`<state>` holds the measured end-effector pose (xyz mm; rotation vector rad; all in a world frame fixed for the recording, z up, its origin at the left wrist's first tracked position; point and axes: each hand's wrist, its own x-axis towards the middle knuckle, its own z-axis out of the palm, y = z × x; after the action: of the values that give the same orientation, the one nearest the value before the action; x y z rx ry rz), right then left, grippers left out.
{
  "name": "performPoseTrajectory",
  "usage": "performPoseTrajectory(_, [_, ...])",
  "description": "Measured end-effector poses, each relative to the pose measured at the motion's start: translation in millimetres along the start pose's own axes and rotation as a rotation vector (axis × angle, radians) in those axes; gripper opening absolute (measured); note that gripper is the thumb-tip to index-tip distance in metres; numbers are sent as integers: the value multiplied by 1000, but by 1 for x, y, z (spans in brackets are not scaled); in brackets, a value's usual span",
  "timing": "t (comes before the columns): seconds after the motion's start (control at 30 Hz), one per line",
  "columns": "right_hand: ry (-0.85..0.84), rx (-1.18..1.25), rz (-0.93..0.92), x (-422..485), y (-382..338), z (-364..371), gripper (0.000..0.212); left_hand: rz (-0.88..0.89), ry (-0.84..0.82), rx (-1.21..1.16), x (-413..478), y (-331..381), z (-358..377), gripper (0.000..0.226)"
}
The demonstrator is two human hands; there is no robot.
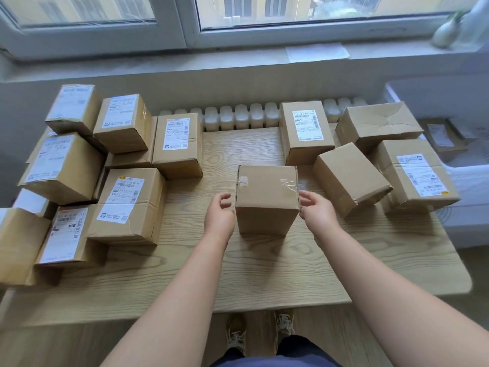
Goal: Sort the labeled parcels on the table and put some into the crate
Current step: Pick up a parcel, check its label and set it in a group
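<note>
Left of the left hand [221, 211], the stacked labelled parcels [127, 205] sit close; a careless swing could topple them. Both hands are loosely cupped and flank the plain box [267, 200] without closing round it. A light squeeze on its taped sides may slip. No label shows, so it risks being mis-sorted. Beyond the right hand [315, 207], a tilted parcel [349, 178] blocks the way to the crate [468, 178].
</note>
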<state>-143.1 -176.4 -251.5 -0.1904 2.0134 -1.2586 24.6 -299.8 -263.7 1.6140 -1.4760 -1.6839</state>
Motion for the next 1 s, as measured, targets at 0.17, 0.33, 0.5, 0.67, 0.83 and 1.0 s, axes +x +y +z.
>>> performPoseTrajectory(0.17, [-9, 66, -102, -4, -31, 5, 25, 58, 33, -70, 0, 30, 10, 38])
performPoseTrajectory(0.33, [-142, -23, -123, -12, -33, 18, 73, 92, -150, -99, -5, 38, 23, 58])
performPoseTrajectory(0.5, [-156, 21, -185, -9, -22, 15, 33, 124, -117, 12, -5, 29, 25, 91])
performPoseTrajectory(0.67, [-142, 53, -179, -4, -19, 20, 45, 158, -73, 28, -5, 33, 27, 59])
performPoseTrajectory(0.83, [-152, 51, -172, -5, -20, 19, 48, 148, -76, 29, -4, 31, 27, 73])
performPoseTrajectory(1.0, [-231, 66, -126, -10, -21, 11, 42, 124, -88, -1, -7, 32, 25, 83])
